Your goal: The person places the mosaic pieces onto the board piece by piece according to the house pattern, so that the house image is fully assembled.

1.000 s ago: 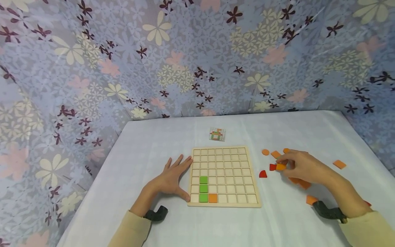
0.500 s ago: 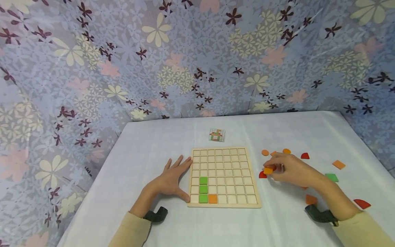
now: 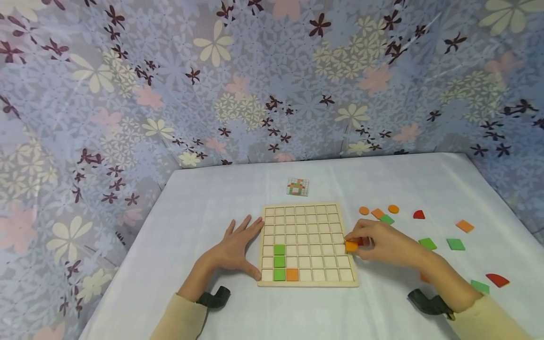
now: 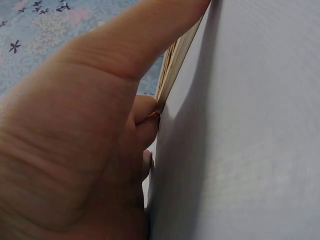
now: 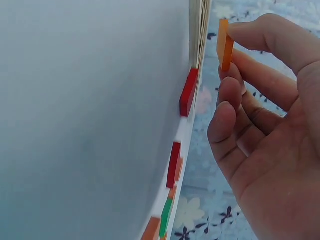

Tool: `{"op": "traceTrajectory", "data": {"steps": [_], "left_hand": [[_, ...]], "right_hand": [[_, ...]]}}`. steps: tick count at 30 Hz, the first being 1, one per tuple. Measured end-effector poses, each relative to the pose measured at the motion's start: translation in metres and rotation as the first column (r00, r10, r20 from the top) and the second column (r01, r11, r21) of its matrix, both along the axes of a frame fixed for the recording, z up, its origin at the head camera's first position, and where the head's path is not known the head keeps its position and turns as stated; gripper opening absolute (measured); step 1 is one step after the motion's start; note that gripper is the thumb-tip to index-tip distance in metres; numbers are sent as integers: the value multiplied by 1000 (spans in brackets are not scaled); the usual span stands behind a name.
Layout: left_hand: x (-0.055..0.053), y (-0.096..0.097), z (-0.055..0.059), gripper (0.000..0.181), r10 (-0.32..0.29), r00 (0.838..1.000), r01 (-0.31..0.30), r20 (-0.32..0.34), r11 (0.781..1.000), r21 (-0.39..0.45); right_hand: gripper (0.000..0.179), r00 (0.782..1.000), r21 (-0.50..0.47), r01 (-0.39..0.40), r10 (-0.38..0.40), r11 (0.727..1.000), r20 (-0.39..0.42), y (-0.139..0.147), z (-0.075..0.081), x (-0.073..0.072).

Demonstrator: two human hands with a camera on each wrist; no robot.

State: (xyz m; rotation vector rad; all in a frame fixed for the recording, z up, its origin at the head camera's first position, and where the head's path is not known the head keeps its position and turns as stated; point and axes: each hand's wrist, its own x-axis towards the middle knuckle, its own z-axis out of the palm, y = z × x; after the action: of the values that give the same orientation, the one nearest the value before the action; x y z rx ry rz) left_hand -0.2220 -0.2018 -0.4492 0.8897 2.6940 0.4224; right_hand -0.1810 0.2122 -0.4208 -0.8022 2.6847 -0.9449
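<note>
A wooden grid board (image 3: pixel 308 284) lies on the white-covered table. Its lower left cells hold a column of 3 green square tiles (image 3: pixel 279 261), with one orange square tile (image 3: pixel 292 274) beside the bottom one. My left hand (image 3: pixel 233 248) has its fingers spread along the board's left side, fingertips and thumb right at the edge. Between thumb and fingertips, my right hand (image 3: pixel 380 242) pinches another orange square tile (image 5: pixel 224 45), which overlaps the board's right rim in the head view. The other fingers of that hand are curled in the right wrist view.
A small printed pattern card (image 3: pixel 298 186) lies behind the board. Loose pieces are scattered on the right: orange discs (image 3: pixel 393 208), green tiles (image 3: pixel 456 244), an orange tile (image 3: pixel 465 225) and red rounded pieces (image 3: pixel 497 280). A flower-patterned cloth (image 3: pixel 272 85) hangs behind the table.
My right hand has moved left from the loose pieces to the board's right edge, carrying the orange tile. Several pieces formerly under the hand and arm now show. The left hand keeps its place.
</note>
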Motion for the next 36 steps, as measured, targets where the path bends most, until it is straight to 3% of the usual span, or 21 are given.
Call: {"op": "traceTrajectory", "data": {"steps": [15,22,36], "left_hand": [[-3,0,-2,142,1,1000,-1,6,1000,1],[-1,-1,-1,142,-4,1000,4,4,1000,26],[0,-1,-2,142,2,1000,-2,5,1000,21]], "right_hand": [[28,999,-35,-53,53,998,-1,-31,0,11],[25,991,-93,-130,127,987,-38,-42,-3,12],[25,977,-34,-199,195,979,-82,-78,4,13]]}}
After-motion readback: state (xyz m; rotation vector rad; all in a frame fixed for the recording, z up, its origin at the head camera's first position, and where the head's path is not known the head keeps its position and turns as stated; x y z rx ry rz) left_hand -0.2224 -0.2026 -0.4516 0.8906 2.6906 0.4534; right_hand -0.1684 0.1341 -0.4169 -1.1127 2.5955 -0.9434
